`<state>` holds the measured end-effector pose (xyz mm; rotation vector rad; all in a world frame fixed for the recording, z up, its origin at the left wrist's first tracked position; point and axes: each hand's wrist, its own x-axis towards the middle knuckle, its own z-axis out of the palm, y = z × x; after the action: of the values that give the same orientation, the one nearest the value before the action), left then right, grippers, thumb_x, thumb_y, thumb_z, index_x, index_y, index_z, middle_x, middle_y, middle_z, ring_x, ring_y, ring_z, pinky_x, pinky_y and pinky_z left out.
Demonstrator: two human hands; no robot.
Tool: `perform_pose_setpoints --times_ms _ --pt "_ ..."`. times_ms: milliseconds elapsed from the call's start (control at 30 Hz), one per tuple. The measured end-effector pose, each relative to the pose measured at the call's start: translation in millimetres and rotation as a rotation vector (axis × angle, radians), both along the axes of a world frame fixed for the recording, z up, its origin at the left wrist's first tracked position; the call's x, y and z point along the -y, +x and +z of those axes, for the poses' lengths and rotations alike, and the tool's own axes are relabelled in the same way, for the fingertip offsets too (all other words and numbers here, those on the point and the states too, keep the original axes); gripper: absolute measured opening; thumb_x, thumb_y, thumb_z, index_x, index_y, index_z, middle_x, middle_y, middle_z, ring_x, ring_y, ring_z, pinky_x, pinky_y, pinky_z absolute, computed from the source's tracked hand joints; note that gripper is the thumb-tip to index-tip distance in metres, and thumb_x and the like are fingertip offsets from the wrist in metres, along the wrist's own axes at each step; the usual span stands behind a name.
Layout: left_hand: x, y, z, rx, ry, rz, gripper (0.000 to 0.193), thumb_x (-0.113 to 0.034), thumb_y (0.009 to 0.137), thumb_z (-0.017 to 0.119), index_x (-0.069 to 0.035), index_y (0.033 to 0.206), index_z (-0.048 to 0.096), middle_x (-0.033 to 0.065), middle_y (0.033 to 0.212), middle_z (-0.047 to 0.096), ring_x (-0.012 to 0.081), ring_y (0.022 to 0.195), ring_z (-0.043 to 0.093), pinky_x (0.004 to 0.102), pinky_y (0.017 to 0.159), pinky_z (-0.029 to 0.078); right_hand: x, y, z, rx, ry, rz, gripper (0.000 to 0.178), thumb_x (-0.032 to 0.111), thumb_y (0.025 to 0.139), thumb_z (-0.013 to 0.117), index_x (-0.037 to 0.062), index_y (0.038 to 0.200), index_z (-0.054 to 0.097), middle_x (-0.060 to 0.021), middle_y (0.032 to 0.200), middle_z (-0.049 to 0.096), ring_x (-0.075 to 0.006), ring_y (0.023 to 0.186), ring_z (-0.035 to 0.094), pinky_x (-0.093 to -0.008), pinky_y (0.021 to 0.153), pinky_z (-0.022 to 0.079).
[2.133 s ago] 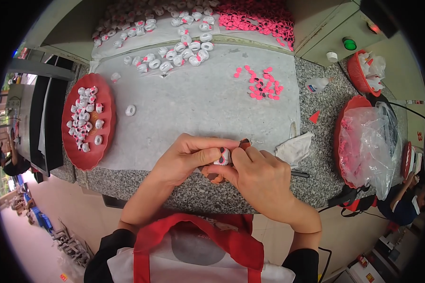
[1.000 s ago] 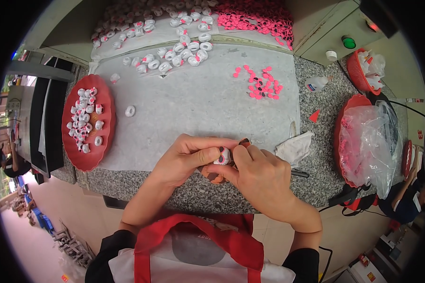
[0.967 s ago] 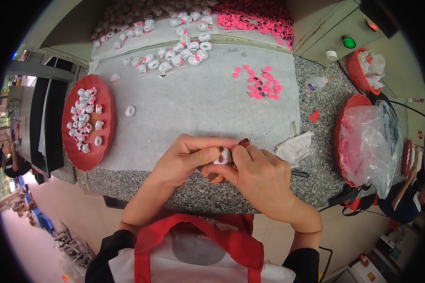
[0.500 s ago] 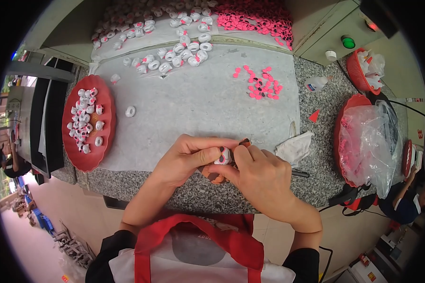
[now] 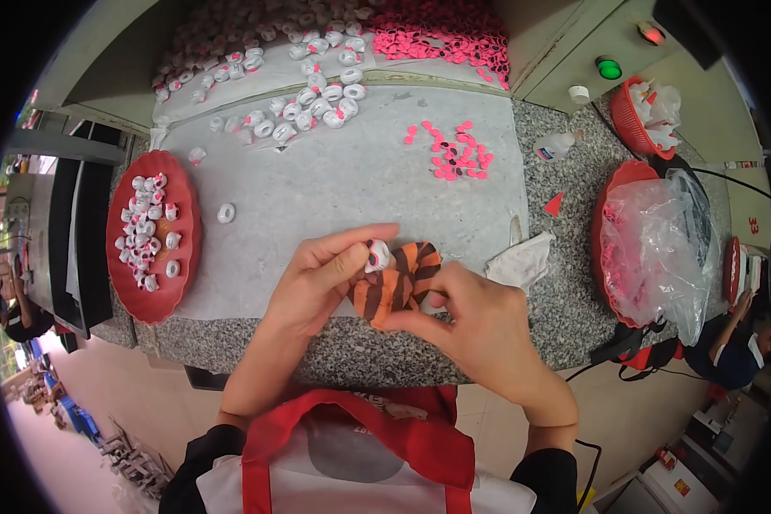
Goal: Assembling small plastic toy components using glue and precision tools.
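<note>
In front of me, at the near edge of the worktop, both of my hands meet. My left hand [image 5: 317, 278] pinches a small rounded white piece [image 5: 378, 256] with pink and black marks between thumb and fingers. Beside it, an orange-and-dark-brown striped soft piece [image 5: 387, 294] spans the gap between the hands, bent and curled. My right hand [image 5: 467, 321] has thumb and fingers closed on the striped piece's right side. Whether the white piece is joined to the striped one I cannot tell.
A red scalloped tray [image 5: 188, 257] of white pieces stands left. Pink pieces [image 5: 463, 158] lie on the white sheet [image 5: 317, 188]. White rings [image 5: 317, 107] cluster at the back. On the right are a cloth [image 5: 522, 259], a small bottle [image 5: 557, 146] and a bag-filled red tray [image 5: 604, 206].
My hands have drawn slightly apart, showing much more of the striped piece, earlier mostly covered by fingers. The white piece has shifted left with my left hand. The view has moved a little.
</note>
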<state>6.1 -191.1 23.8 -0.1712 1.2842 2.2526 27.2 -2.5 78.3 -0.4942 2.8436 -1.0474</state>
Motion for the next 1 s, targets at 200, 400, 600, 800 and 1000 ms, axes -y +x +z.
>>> perform_pose_setpoints --times_ms 200,400,600,800,1000 --pt "4.1 -4.7 -5.0 -0.036 0.218 0.057 0.042 -0.017 0.089 0.047 0.003 0.125 0.039 0.0090 0.098 0.057 0.0164 0.097 0.053 0.0299 0.085 0.041 -23.6 64.9 -29.6 0.867 -1.677 -0.477 0.021 0.010 0.082 0.050 0.0062 0.103 0.047 -0.0060 0.077 0.047 -0.0162 0.063 0.045 -0.0281 0.056 0.040" --pt "7.4 -1.6 0.3 -0.110 0.194 0.101 0.035 -0.008 0.085 0.054 -0.001 0.118 0.048 0.0099 0.096 0.060 0.0154 0.079 0.058 0.0292 0.069 0.049 14.8 120.1 -18.9 1.056 -1.489 -0.633 0.051 0.010 0.085 0.046 0.0072 0.133 0.027 -0.0081 0.074 0.049 -0.0151 0.055 0.043 -0.0269 0.053 0.039" --pt "5.2 10.7 9.2 -0.351 0.010 0.152 0.037 0.005 0.073 0.063 0.000 0.108 0.053 0.0099 0.086 0.062 0.0129 0.069 0.058 0.0239 0.057 0.048 -41.4 61.6 -32.2 0.300 -0.700 -0.603 0.061 -0.004 0.077 0.040 0.0078 0.135 0.027 -0.0031 0.080 0.052 -0.0036 0.049 0.037 -0.0167 0.040 0.028" --pt "-4.7 13.0 10.1 -0.600 -0.238 0.367 0.032 0.005 0.069 0.067 -0.003 0.099 0.058 0.0055 0.092 0.056 0.0128 0.069 0.060 0.0244 0.059 0.053 -68.1 14.2 -46.1 -0.377 0.493 -0.533 0.061 -0.005 0.076 0.044 0.0033 0.134 0.027 -0.0148 0.097 0.052 -0.0226 0.075 0.052 -0.0304 0.066 0.043" --pt "-8.4 20.8 14.2 -0.913 -0.689 0.336 0.032 0.007 0.065 0.067 0.000 0.096 0.061 0.0099 0.093 0.054 0.0171 0.081 0.060 0.0250 0.063 0.055 15.9 19.7 3.0 -0.038 -0.325 -0.295 0.035 -0.004 0.075 0.054 -0.0013 0.111 0.055 -0.0138 0.099 0.057 -0.0178 0.082 0.058 -0.0276 0.068 0.048"
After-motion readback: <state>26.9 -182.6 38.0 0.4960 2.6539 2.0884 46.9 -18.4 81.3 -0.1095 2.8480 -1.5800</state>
